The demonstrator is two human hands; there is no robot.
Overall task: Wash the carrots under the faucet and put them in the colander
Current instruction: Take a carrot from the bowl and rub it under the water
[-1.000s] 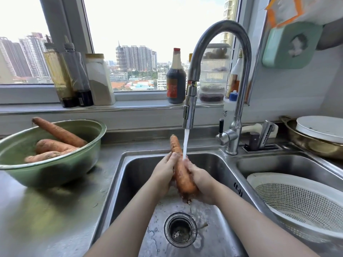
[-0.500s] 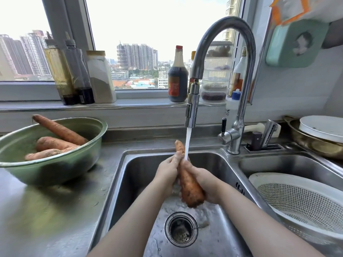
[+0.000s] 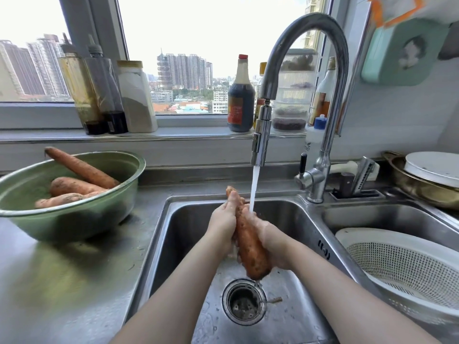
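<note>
Head view: steel sink (image 3: 188, 219) at centre; green bowl (image 3: 74, 220) of three carrots (image 3: 82, 167) at nine o'clock; white colander (image 3: 372, 235) at four o'clock. Beneath the running faucet (image 3: 310, 22) at twelve, left hand (image 3: 222, 219) and right hand (image 3: 273, 240) both clasp one carrot (image 3: 250, 247) over the drain (image 3: 244, 302).

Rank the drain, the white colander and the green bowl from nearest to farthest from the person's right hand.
1. drain: just below the right hand, in the same basin.
2. white colander: in the next basin, to the right.
3. green bowl: on the counter, far left.
</note>
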